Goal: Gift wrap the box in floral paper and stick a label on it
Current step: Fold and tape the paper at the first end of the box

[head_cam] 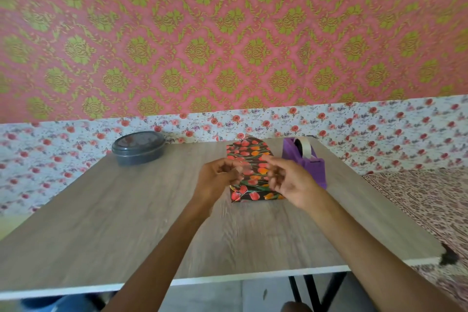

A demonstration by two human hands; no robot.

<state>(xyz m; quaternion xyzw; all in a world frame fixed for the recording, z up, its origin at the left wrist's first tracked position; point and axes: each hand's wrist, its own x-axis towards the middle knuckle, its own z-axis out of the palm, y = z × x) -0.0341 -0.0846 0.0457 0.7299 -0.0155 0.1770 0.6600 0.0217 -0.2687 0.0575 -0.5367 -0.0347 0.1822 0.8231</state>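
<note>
the box [249,152] lies on the wooden table [126,223], covered in dark paper printed with red and orange tulips. its long side runs away from me, and at its far end the paper rises to a blunt point. the near end shows folded edges lying flat against the box.

both my hands hover over the near half of the box, facing each other. my left hand [217,180] is above the box's left edge, with its fingers curled inward and the thumb close to the fingertips. my right hand [291,180] is above the box's right edge, with its fingers bent and a little spread, and the forefinger reaching toward the left hand. both hands are smeared by motion blur. there is a pale, hazy patch between the fingertips, over the top of the box, but i cannot tell whether either hand pinches something or holds nothing. i also cannot tell whether the hands touch the paper.

just right of the box stands a purple tape dispenser [306,162], with its roll of pale tape [305,147] at the far end. the right hand hides part of its near side. well to the left of the box, toward the far edge of the table, sits a dark round container [138,148] with its lid on. beyond the box a strip of pale paper with small red flowers runs along the wall.
</note>
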